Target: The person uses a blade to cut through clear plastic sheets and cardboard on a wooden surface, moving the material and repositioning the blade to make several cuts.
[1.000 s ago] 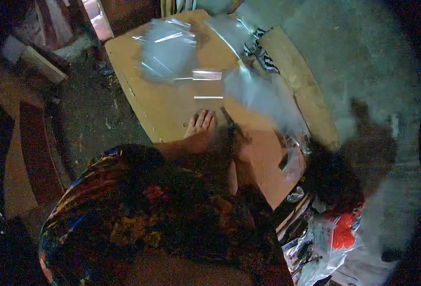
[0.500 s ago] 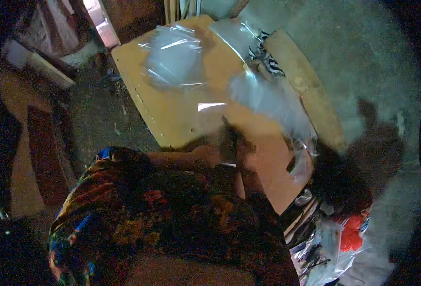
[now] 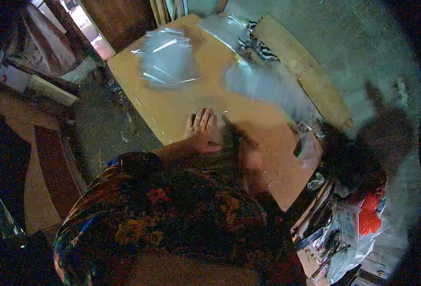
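My left hand (image 3: 202, 127) lies flat, fingers stretched out and slightly apart, on what looks like a thin clear plastic piece at the near edge of the wooden table (image 3: 210, 97). Close to its right, my right hand (image 3: 252, 159) is dark and smeared by motion, so its fingers cannot be made out. Beyond my left hand lies a pile of clear plastic bags (image 3: 167, 59) with bright glints. A second spread of clear plastic bags (image 3: 260, 86) runs along the table's right side.
A pale wooden board (image 3: 306, 69) borders the table on the right, near a black-and-white striped cloth (image 3: 263, 50). At the lower right sits a clear bag (image 3: 346, 260) of mixed items beside a red bundle (image 3: 370, 214). Boards and boxes (image 3: 53, 90) stand at the left.
My left hand has moved forward out of the shadow and now lies flat. The bright glint on the plastic before it is gone. The view has shifted slightly.
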Tool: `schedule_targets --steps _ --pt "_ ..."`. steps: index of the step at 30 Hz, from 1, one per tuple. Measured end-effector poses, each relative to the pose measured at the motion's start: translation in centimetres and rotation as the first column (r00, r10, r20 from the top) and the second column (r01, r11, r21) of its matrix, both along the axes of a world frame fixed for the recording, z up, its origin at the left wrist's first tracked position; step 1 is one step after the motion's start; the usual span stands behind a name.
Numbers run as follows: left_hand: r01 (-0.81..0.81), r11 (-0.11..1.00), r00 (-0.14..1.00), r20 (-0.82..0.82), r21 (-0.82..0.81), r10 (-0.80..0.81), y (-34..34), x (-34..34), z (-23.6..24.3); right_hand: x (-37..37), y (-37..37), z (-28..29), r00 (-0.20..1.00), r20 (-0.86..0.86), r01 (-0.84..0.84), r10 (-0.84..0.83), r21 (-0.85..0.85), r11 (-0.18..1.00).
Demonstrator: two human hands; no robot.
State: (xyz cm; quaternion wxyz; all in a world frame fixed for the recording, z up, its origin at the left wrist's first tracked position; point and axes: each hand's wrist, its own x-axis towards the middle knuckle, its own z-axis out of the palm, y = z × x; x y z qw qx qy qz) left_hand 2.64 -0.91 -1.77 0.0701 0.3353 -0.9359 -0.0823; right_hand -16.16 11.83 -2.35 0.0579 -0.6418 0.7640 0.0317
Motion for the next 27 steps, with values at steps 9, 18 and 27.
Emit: schedule_targets --steps 9,18,27 --pt "0.025 0.926 0.994 -0.087 -0.377 -0.062 -0.6 -0.8 -4.1 -4.8 -9.6 -6.6 0.960 0.261 0.193 -0.098 -0.370 0.909" --pt "0.102 0.896 0.988 -0.060 -0.433 -0.141 -1.7 2.3 -2.6 -2.6 -12.1 -11.4 0.679 0.666 0.656 -0.308 -0.362 0.663" --pt "-0.333 0.927 0.908 -0.325 -0.174 0.266 -20.1 7.1 6.0 -2.7 -2.9 -6.3 0.994 -0.020 0.080 -0.105 -0.501 0.862"
